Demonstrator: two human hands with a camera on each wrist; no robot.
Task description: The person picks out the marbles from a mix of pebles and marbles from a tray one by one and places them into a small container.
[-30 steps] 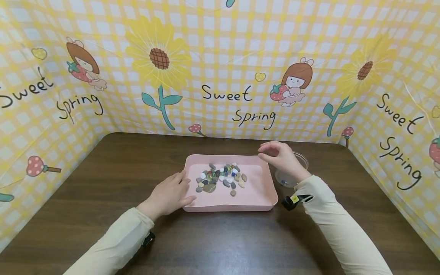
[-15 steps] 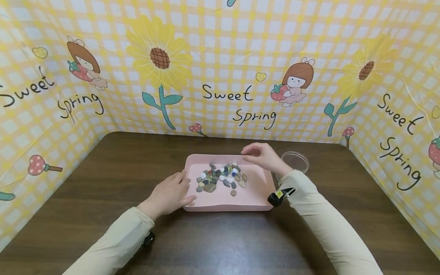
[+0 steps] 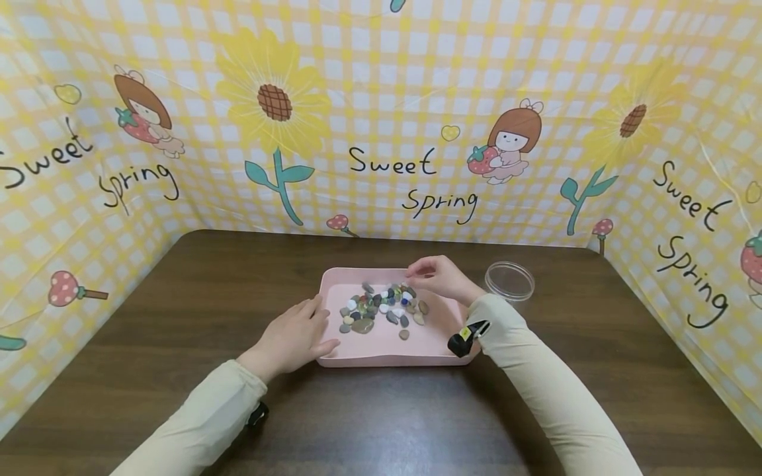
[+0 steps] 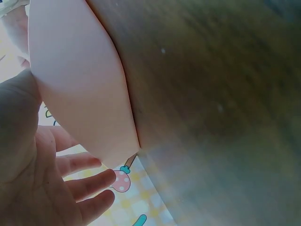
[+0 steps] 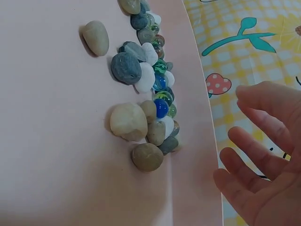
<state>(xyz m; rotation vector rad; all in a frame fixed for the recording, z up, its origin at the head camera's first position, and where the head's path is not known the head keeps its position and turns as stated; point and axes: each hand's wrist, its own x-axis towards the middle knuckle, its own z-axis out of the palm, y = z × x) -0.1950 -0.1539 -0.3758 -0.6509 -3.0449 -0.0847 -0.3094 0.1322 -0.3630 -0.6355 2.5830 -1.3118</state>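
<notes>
A pink tray (image 3: 351, 347) lies on the table with stones and marbles heaped toward its back middle. My left hand (image 3: 292, 336) rests at its left side, thumb at the rim and fingers spread along the outer wall in the left wrist view. Over the tray's back right part hovers my right hand (image 3: 443, 276), fingers loosely bent and nothing between them. Below it the right wrist view shows a blue marble (image 5: 161, 108), a green marble (image 5: 160, 66), a dark grey stone (image 5: 126, 68) and a large beige stone (image 5: 128, 121).
Behind the right wrist stands a round clear container (image 3: 510, 281), its lower part hidden by the sleeve. A yellow checked cloth (image 3: 381, 99) walls in the brown table (image 3: 381, 423) at the back and sides. One stone (image 3: 403, 334) lies apart near the tray's front.
The right hand has moved left and slightly down, from beside the clear container to above the tray's back right part. The left hand and tray stay in place.
</notes>
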